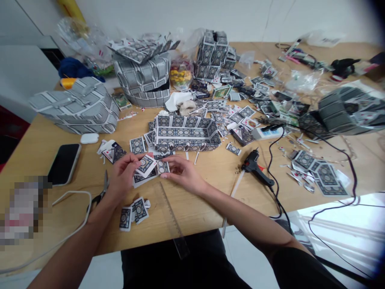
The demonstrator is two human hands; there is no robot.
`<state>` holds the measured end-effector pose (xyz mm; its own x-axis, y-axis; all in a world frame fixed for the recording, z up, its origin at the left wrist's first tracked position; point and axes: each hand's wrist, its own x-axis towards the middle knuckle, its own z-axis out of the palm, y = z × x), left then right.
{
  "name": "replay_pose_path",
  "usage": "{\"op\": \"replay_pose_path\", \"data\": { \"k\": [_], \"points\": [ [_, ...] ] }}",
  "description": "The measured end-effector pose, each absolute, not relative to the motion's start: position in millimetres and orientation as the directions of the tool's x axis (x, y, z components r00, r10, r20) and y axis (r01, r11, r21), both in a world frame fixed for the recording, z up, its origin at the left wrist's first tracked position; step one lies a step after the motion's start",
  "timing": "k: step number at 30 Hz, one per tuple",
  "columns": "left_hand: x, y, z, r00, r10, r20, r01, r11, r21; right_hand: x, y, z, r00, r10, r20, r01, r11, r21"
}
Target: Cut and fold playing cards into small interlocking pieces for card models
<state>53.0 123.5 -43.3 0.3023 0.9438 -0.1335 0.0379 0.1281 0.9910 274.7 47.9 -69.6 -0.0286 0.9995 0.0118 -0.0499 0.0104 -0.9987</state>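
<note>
Between thumb and fingers, my left hand [122,173] pinches a patterned playing card [146,165], tilted above other cards lying on the wood. My right hand [184,173] is closed on a small folded card piece [163,167] just to the right of that card. Behind both hands stands an open rectangular box made of patterned cards [186,134]. Several loose cards [140,210] lie nearer the front edge, below my left hand.
A glue gun [254,166] with a black cable lies at right. Scissors [102,190], a phone [64,164] and a white cable are at left. A clear ruler [173,218] overhangs the table's front edge. Woven card baskets [81,106] and scattered cards [246,112] fill the back.
</note>
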Motion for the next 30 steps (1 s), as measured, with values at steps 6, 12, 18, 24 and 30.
{"op": "replay_pose_path", "data": {
  "k": [6, 12, 18, 24, 30],
  "points": [
    [54, 126, -42, 0.288, 0.945, -0.154, -0.029, 0.17, 0.985, 275, 47, -67, -0.043, 0.997, -0.062, -0.071, -0.065, -0.995],
    [54, 124, -44, 0.348, 0.922, -0.172, 0.012, 0.179, 0.984, 279, 46, -61, -0.18, 0.968, -0.172, -0.228, -0.211, -0.95],
    [53, 126, -48, 0.367, 0.917, -0.154, 0.006, 0.163, 0.987, 279, 46, -60, -0.207, 0.962, -0.175, -0.284, -0.231, -0.931],
    [49, 126, -49, 0.396, 0.908, -0.137, 0.019, 0.141, 0.99, 278, 46, -58, -0.202, 0.963, -0.179, -0.27, -0.23, -0.935],
    [57, 122, -38, 0.364, 0.927, -0.088, 0.077, 0.064, 0.995, 277, 47, -57, -0.145, 0.978, -0.151, -0.209, -0.18, -0.961]
  ]
}}
